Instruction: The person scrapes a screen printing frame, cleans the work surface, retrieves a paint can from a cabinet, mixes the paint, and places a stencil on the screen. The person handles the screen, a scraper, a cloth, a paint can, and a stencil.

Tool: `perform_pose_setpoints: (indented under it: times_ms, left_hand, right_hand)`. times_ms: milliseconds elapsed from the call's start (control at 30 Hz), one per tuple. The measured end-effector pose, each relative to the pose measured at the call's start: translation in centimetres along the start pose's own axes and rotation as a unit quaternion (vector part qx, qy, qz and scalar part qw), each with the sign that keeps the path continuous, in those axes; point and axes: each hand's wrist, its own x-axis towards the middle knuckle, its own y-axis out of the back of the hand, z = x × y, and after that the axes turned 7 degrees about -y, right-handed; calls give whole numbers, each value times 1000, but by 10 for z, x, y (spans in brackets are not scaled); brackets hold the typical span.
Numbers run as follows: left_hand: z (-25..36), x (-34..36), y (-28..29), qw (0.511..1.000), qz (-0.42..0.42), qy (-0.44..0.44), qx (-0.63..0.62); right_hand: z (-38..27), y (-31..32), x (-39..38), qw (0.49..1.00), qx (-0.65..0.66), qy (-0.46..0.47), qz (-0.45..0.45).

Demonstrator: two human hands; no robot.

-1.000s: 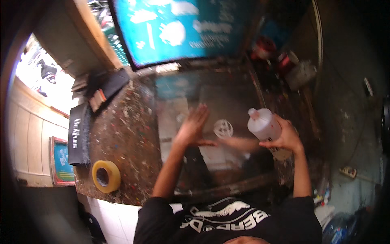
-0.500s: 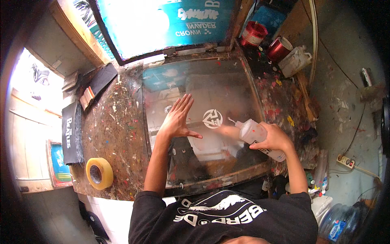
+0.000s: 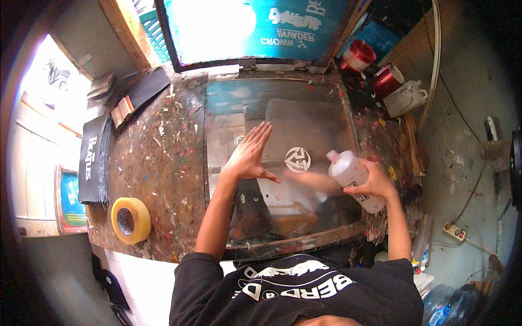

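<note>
My left hand (image 3: pixel 251 155) is held over a glossy glass-like plate (image 3: pixel 304 217), its fingers stretched and the thumb apart, holding nothing. Whether it touches the surface I cannot tell. My right hand (image 3: pixel 372 180) is wrapped round a whitish squeeze bottle (image 3: pixel 348 171) with dark print, tilted so that its nozzle points away to the upper left. The bottle is above the plate's right side. Between the hands a round white emblem (image 3: pixel 298 160) shows on the plate, and a blurred reflection of an arm lies beside it.
Behind the plate stands a raised screen-printing frame (image 3: pixel 179 64) with blue mesh. A roll of yellow tape (image 3: pixel 142 220) and stacked black fabric (image 3: pixel 93 163) lie left on the paint-stained table (image 3: pixel 168 179). Red cans (image 3: pixel 389 80) and a dirty white jug (image 3: pixel 405 99) stand at the back right.
The bottle has turned slightly in my right hand, and its thin spout tip no longer shows clearly. My left hand stays spread over the plate. The whole view has shifted a little.
</note>
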Motion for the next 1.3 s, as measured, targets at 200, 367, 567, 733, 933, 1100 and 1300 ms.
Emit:
perform_pose_setpoints:
  times_ms: [200,367,567,733,933,1100,1300]
  left_hand:
    - [1,2,0,1000,-1,5,-10]
    - [1,0,1,1000,2,10,-13]
    - [-22,-4,-27,999,20,-37,-11]
    - [-29,-2,-28,923,132,-122,339]
    - [-10,-3,-11,1000,22,-14,14]
    - [-19,6,-12,998,21,-39,38]
    - [-10,-2,-6,1000,-10,19,5]
  right_hand:
    - [-40,20,29,967,227,88,81]
    - [-158,-1,89,909,328,233,106]
    - [-342,-121,183,888,258,379,34]
    - [-454,-226,217,758,400,504,106]
    - [-466,-262,225,841,316,418,135]
    - [-392,-229,220,902,237,344,106]
    - [-70,-100,126,857,200,147,452]
